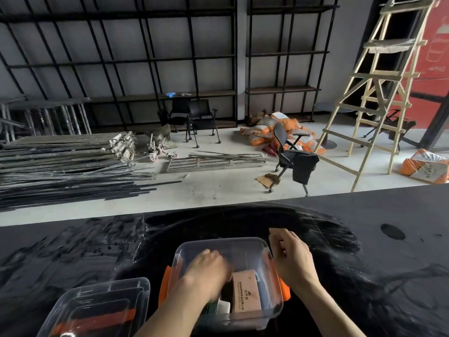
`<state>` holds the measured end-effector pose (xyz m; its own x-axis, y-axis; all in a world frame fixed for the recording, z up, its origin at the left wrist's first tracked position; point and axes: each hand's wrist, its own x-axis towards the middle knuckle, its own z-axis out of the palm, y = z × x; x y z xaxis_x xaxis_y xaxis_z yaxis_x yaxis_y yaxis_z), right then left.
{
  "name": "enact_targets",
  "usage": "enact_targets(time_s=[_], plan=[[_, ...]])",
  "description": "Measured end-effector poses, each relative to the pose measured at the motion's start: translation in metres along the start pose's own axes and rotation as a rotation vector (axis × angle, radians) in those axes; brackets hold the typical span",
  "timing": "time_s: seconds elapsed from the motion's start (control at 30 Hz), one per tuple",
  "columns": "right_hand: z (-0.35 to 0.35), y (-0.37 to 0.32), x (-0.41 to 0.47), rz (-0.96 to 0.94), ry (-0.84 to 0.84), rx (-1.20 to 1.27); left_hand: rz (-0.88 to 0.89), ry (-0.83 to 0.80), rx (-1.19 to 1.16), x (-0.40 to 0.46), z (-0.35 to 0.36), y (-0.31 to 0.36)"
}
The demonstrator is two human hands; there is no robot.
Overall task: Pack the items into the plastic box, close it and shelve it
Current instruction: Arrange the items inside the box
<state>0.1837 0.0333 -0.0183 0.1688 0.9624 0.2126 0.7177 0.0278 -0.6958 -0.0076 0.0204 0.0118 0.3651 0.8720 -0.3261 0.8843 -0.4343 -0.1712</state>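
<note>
My left hand (209,268) is in the box (263,246).
Its grip I cannot tell; my right hand (291,256) rests loosely curled, empty, at the rim, beside 1 tan carton (246,291).

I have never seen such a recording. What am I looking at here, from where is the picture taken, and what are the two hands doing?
No machine here: a person wears a camera on the head, looking forward and down. On the black table stands a clear plastic box with orange latches. The left hand reaches inside, beside a tan carton; it is blurred, so its grip is unclear. The right hand rests at the box's right rim, holding nothing visible. The lid lies to the left. Behind are empty shelves and a ladder.
</note>
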Motion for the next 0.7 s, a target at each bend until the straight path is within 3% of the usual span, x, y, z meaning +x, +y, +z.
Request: enact_targets(time_s=[0.17, 0.37, 0.57, 0.7], plan=[[0.021, -0.017, -0.008, -0.169, -0.157, -0.158, -0.05, 0.073, 0.064, -0.005, 0.003, -0.006], [0.017, 0.004, -0.007, -0.135, -0.16, -0.231, 0.1, 0.2, 0.031, -0.001, 0.017, -0.011], [0.017, 0.003, -0.006, -0.138, -0.17, -0.264, 0.096, 0.158, 0.134, 0.003, 0.006, -0.006], [0.016, 0.002, -0.005, -0.132, -0.175, -0.27, 0.088, 0.194, 0.012, 0.0, -0.001, -0.011]])
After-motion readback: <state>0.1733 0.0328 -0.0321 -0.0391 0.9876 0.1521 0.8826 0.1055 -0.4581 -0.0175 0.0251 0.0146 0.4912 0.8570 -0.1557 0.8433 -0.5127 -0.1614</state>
